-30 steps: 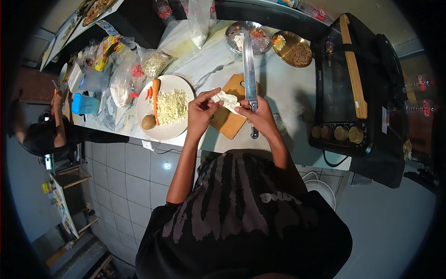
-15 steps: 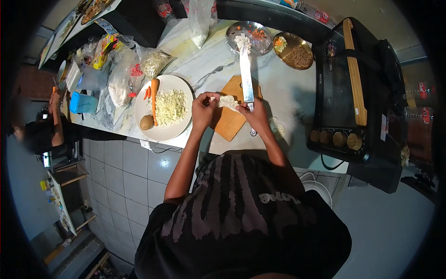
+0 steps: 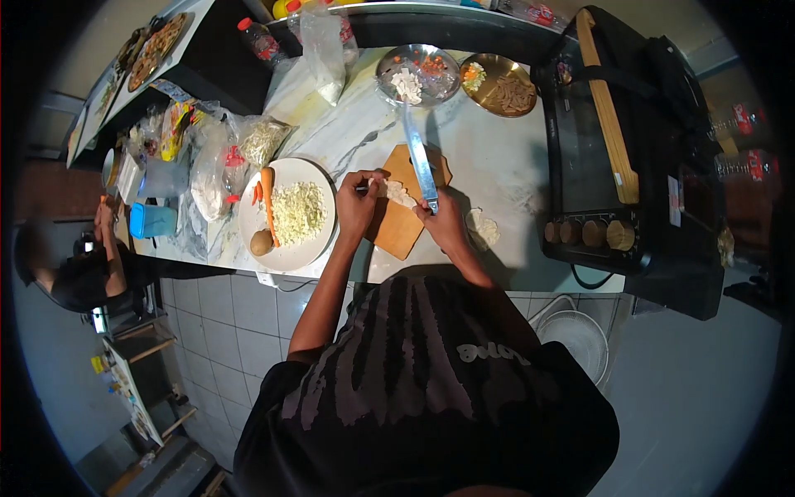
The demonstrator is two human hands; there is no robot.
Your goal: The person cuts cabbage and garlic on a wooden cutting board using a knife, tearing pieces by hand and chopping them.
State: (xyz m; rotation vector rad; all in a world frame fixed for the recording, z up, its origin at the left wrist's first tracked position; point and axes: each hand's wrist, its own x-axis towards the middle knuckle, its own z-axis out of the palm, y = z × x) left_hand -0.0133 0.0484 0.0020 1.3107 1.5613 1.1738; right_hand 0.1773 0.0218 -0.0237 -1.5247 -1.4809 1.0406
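My left hand [image 3: 357, 205] pinches the left end of a pale, flat, ragged-edged piece of food [image 3: 399, 195] above a wooden cutting board [image 3: 396, 228]. My right hand [image 3: 445, 222] is closed around the handle of a large knife [image 3: 421, 161], and its fingertips touch the piece's right end. The knife's blade points away from me, toward a metal tray [image 3: 443, 95] holding white chopped bits [image 3: 407, 85] and orange-red bits. A second pale, flat piece [image 3: 481, 229] lies on the counter to the right of the board. Most of the knife handle is hidden by my fingers.
Left of the board, a white plate [image 3: 287, 259] bears chopped pale vegetables, a carrot [image 3: 267, 199] and a round brown item. A brass-coloured tray [image 3: 499, 111] holds brown strips. At right stands a black oven [image 3: 580, 157]. Bags and bottles crowd the left; another person [image 3: 91, 269] works there.
The view has shifted a little. The knife's blade has swung slightly to the left, and the pale piece now slants down toward my right hand. Both hands keep their holds.
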